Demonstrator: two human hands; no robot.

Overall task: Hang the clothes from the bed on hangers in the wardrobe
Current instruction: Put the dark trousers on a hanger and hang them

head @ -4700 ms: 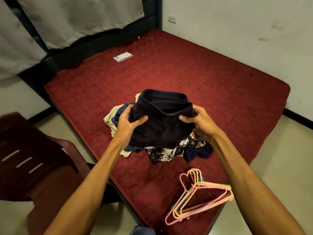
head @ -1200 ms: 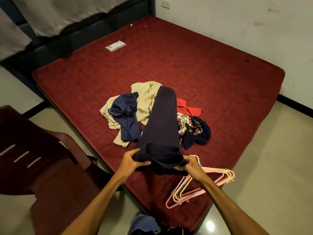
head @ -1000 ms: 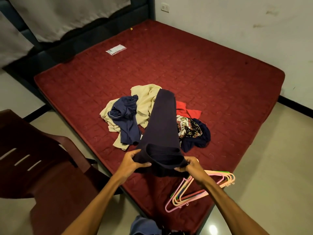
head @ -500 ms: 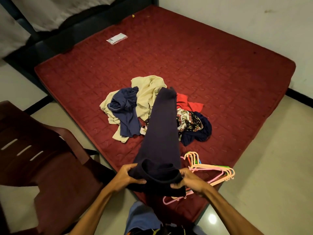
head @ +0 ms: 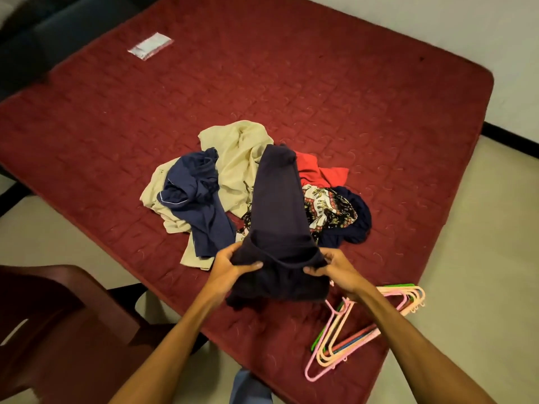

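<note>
A dark navy garment (head: 277,217) stretches from the clothes pile toward me, its near opening held wide. My left hand (head: 227,265) grips its left edge and my right hand (head: 335,269) grips its right edge. Behind it on the red mattress (head: 291,83) lies the pile: a cream shirt (head: 236,158), a blue garment (head: 198,196), a red one (head: 318,173), a patterned one (head: 326,205) and a dark blue one (head: 355,223). A stack of pastel plastic hangers (head: 361,330) lies at the mattress's near corner, right of my hands. No wardrobe is in view.
A dark red plastic chair (head: 52,322) stands at the lower left, close to the mattress edge. A small white packet (head: 149,49) lies at the far left of the mattress. Pale tiled floor (head: 481,287) runs along the right side, with a wall behind.
Both hands kept hold of the dark garment, first drawing it toward me, then lifting it slightly forward again. The camera tilted further down over the mattress. Pile and hangers have not moved.
</note>
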